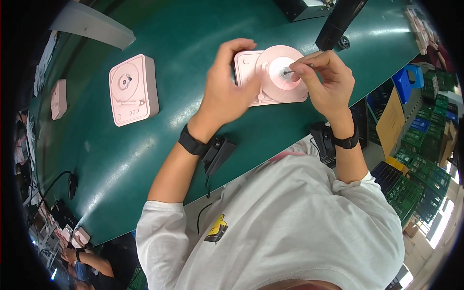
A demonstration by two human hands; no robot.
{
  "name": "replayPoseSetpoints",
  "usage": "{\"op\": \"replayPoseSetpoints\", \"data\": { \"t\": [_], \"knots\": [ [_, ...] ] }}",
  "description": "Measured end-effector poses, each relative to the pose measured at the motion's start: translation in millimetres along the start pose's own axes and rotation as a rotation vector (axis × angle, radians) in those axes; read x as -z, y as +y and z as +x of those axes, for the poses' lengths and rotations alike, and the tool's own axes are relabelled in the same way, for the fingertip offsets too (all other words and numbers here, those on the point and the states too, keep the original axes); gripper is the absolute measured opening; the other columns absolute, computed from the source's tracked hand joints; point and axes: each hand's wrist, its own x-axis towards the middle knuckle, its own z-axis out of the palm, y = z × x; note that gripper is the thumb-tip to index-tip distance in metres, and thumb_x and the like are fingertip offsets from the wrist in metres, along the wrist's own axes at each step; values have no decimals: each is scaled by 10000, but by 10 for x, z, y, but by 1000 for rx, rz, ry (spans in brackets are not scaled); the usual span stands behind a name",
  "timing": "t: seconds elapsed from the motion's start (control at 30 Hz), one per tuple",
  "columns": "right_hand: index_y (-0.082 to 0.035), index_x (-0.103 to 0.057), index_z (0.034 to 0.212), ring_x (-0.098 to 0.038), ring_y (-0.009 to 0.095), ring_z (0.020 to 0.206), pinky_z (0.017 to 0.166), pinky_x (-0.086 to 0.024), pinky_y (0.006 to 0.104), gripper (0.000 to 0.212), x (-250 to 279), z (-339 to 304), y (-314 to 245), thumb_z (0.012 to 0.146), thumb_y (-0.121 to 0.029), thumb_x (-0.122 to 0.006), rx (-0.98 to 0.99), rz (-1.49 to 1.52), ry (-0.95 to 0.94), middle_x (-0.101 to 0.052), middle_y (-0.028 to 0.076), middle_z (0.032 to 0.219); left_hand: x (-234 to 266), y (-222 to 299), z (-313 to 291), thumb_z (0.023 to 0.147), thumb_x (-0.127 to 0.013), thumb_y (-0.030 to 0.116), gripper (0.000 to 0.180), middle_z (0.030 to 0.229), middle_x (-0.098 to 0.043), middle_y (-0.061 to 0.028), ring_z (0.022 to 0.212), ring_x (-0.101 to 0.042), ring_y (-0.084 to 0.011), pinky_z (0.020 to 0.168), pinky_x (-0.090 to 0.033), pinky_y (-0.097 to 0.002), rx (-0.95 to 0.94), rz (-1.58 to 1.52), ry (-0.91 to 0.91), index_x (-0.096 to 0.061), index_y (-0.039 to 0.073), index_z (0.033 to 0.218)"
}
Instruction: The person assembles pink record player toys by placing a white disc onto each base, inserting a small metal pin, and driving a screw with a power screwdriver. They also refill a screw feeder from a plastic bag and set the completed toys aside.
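A pink toy record player with a round pink disc on top lies on the green table in front of me. My left hand grips its left edge and holds it steady. My right hand pinches a small thin metal part and presses its tip at the white centre of the disc. Both wrists wear black bands with small black devices attached.
A second pink record player lies to the left, and a small pink piece further left. Black equipment stands at the table's far side. Stacked green and blue crates fill the floor on the right. Another person's hands show at the lower left.
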Motion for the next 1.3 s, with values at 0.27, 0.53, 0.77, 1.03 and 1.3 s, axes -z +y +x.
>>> {"op": "replayPoseSetpoints", "data": {
  "t": [0.27, 0.53, 0.77, 1.03, 1.3],
  "knots": [
    [28, -535, 961, -672, 193, 702, 687, -573, 318, 157, 665, 35, -195, 1029, -69, -639, 115, 199, 343, -720, 221, 954, 72, 526, 134, 566, -994, 200, 989, 1402, -524, -233, 1251, -577, -357, 1037, -499, -426, -366, 540, -98, -493, 44, 1404],
    [27, -552, 968, -670, 195, 702, 687, -568, 312, 160, 1577, 157, -24, 1045, -94, -622, 109, 92, 515, -721, 196, 947, -61, 1305, 227, 592, -996, 214, 896, 1402, -520, -226, 1174, -621, -345, 1014, -514, -458, -573, 398, 134, -443, 59, 1279],
    [26, -623, 971, -670, 152, 702, 664, -561, 270, 206, 2033, 288, 398, 1040, -166, -648, -391, 152, 494, -731, 145, 918, -252, 984, 361, 648, -960, 205, 935, 1453, -457, -272, 1349, -483, -394, 1129, -397, -460, -10, 703, 124, -374, 7, 1350],
    [59, -656, 1048, -727, 171, 720, 594, -584, 273, 352, 2582, 334, 754, 1032, -292, -661, -782, 102, 477, -740, 141, 904, -228, 855, 1252, 856, -797, 203, 860, 1481, -425, -311, 1409, -380, -484, 1183, -311, -542, -22, 1070, 537, -307, -77, 1505],
    [101, -611, 1249, -755, 204, 739, 559, -598, 298, 555, 3086, 760, 724, 998, -388, -692, -846, -13, 229, -737, 171, 918, 112, 1270, 764, 873, -779, 263, 764, 1479, -445, -294, 1449, -332, -492, 1191, -284, -589, 185, 1273, 499, -401, -52, 1457]
  ]
}}
